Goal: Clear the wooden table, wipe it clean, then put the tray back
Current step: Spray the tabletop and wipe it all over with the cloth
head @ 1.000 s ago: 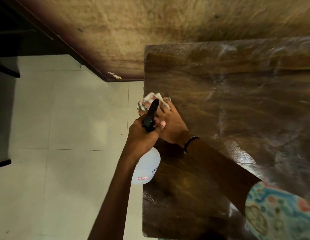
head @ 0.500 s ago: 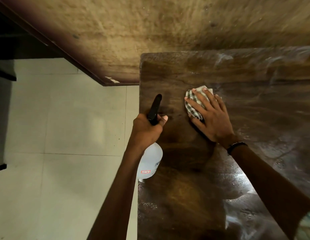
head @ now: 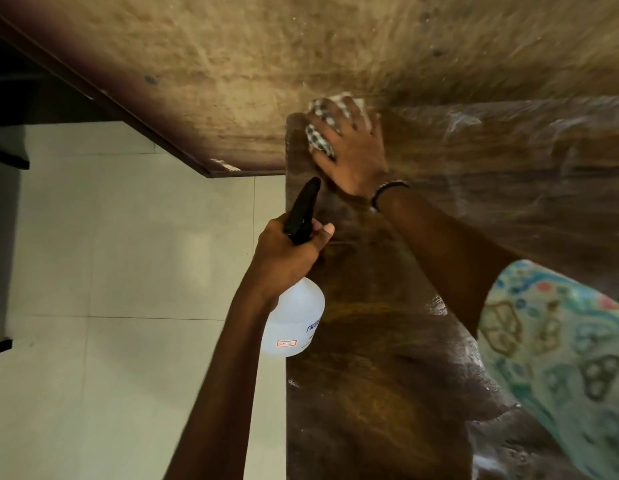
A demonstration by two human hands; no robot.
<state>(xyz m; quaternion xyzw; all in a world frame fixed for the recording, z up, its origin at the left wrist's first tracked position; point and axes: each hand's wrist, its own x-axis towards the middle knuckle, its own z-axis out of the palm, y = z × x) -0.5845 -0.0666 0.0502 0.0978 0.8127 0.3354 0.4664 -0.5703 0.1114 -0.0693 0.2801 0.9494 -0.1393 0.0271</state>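
From the head view, the right hand (head: 349, 150), fingers spread flat, had swept the checked cloth (head: 318, 133) to the far-left corner of the dark wooden table (head: 387, 341); the left hand (head: 287, 251) gripped a white spray bottle (head: 294, 320) beside the table's left edge. Wiping appeared underway; no tray was visible.

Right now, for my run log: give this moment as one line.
step: wiping | left hand: grips bottle | right hand: presses cloth at far left table corner

You see a dark brown, streak-grained wooden table (head: 387, 358); a black-and-white checked cloth (head: 318, 133); a translucent white spray bottle (head: 296, 320) with black trigger; a black wristband (head: 387, 194); pale floor tiles (head: 128, 271).
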